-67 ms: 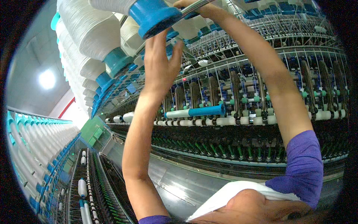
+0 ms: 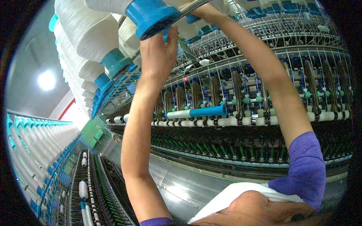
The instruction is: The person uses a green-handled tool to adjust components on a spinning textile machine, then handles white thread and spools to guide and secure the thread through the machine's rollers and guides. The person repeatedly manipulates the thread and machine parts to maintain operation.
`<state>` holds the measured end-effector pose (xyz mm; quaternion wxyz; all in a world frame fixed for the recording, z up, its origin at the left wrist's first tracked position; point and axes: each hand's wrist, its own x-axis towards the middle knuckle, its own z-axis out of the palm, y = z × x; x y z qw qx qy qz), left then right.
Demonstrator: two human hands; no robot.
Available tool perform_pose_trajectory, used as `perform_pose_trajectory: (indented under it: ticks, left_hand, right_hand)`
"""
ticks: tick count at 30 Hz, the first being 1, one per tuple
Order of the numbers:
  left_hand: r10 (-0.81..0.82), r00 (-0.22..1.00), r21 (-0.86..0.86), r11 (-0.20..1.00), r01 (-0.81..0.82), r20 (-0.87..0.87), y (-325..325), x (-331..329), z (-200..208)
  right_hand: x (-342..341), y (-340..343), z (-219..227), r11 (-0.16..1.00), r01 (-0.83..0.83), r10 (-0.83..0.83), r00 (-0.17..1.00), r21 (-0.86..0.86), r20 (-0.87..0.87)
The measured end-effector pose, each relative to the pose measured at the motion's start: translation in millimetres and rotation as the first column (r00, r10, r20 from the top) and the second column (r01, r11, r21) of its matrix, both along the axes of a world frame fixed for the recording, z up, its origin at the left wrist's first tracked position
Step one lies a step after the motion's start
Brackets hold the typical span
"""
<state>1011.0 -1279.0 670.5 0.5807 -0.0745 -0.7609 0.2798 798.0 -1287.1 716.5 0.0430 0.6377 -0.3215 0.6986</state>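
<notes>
Factory machinery (image 2: 226,88) fills the frame's right side. At upper centre, 1 white yarn spool (image 2: 109,5) shows its blue end (image 2: 155,17). Left hand (image 2: 155,58), just below, and right hand (image 2: 206,14), top centre, have partly hidden fingers; I cannot tell whether either grasps anything.

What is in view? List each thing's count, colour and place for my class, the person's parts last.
spools: many, white with blue or teal ends, top and upper left
tube: one, pale green and blue, centre
rollers: many, white, below the tube
spindles: many, green, below the rollers
long bobbins: many, white with turquoise tops, far left
short bobbins: a few, white, lower left
lamp: one, white, upper left
floor: one, grey, lower centre
cloth: one, white, bottom centre
sleeves: two, purple, bottom and lower right
left hand: one, bare, beneath the nearest spool
right hand: one, bare, top centre, partly hidden
</notes>
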Motion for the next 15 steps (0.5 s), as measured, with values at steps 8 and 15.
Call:
perform_pose_trajectory:
  ticks: [8, 15]
  left_hand:
    - [-0.072, 0.997, 0.317, 0.946, 0.069, -0.004, -26.5, -20.7, 80.5]
    - [0.108, 0.994, 0.423, 0.901, -0.097, -0.002, -51.5, -6.6, 123.9]
  right_hand:
    - [18.4, 5.2, -51.8, 0.509, 0.827, -0.856, 0.515, -0.239, -0.042]
    - [35.1, 26.4, -62.8, 0.236, 0.845, -0.95, 0.305, -0.479, 0.07]
